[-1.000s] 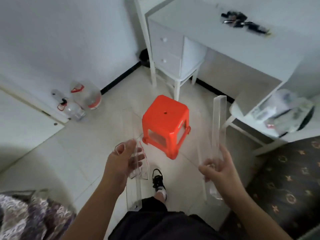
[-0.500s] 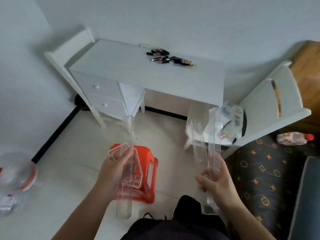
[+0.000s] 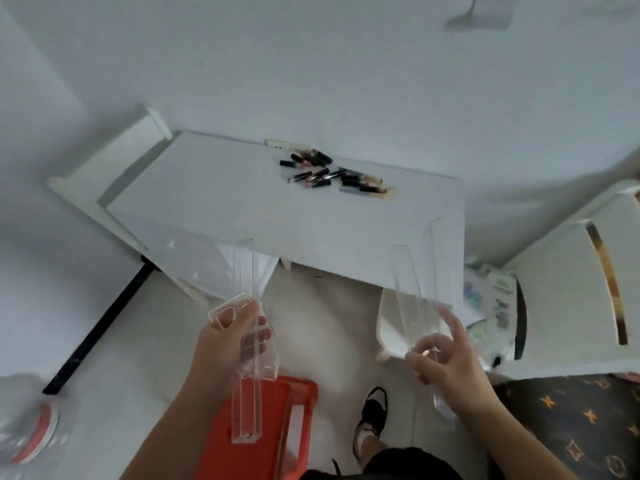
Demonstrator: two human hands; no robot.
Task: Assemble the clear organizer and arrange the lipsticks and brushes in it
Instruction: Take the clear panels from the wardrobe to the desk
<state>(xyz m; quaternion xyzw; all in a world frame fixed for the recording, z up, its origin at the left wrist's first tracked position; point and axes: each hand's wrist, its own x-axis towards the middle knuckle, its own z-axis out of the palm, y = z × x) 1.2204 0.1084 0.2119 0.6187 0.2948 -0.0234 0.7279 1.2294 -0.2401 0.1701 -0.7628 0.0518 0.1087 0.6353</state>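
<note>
My left hand (image 3: pixel 228 337) grips a bundle of clear acrylic organizer pieces (image 3: pixel 246 344): long narrow panels standing upright and a shorter stepped piece. My right hand (image 3: pixel 446 362) holds more long clear panels (image 3: pixel 410 292), fanned upward over the desk's near edge. Both bundles hang in the air in front of the white desk (image 3: pixel 242 202). On the desk top, toward its far side, lies a loose pile of several lipsticks and brushes (image 3: pixel 332 174), dark tubes with pink and tan ends.
An orange plastic stool (image 3: pixel 273 427) stands on the tiled floor below my left hand. A white chair (image 3: pixel 568 282) with packets on its seat is at the right. A patterned dark cushion (image 3: pixel 581 420) lies lower right; a clear bottle (image 3: pixel 24 441) lower left.
The view has swung up from the floor and stool to the desk. Both hands kept their clear pieces and came closer to the desk's front edge.
</note>
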